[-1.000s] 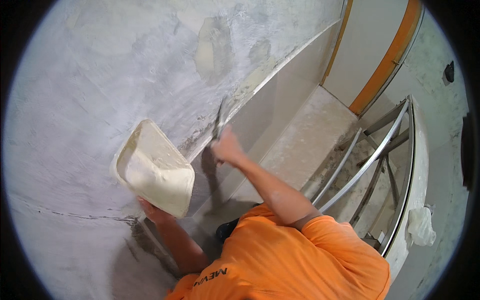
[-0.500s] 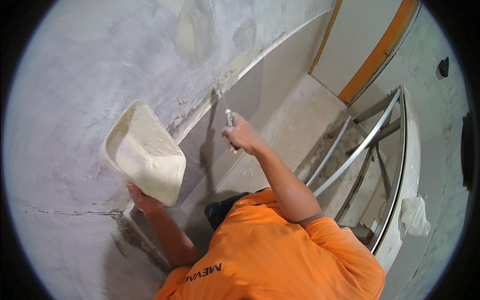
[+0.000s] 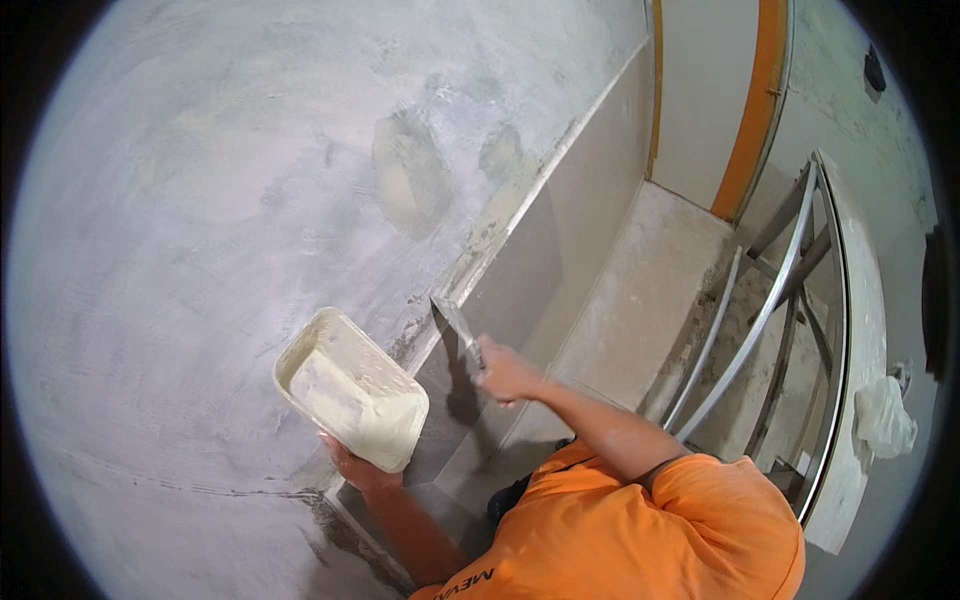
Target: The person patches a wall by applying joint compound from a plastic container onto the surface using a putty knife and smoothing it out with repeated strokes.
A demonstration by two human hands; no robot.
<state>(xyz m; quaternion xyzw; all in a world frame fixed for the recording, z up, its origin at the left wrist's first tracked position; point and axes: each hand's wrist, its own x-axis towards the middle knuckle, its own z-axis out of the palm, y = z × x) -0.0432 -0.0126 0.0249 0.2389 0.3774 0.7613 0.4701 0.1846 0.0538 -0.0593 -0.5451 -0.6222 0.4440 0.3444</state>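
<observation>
Putty knife point(image 3: 455, 322) nearer tub point(image 3: 380, 360), gripped by right hand point(image 3: 508, 372); left hand point(image 3: 358, 465) clasping tub; patchy grey wall point(image 3: 200, 240), metal frame point(image 3: 766, 313) right.

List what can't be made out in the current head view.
In the head view:
- Left hand: most fingers hidden behind the tub.
- Flat-bladed tool: handle mostly covered by the right hand.
- Orange shirt: cut off by the lower edge.
- Dark shape, far right: cut by the lens rim.

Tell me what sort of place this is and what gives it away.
Probably a room being built or renovated: the wall is patchy and smeared, the left hand holds a tub of pale paste, and the right hand grips a scraper.
</observation>
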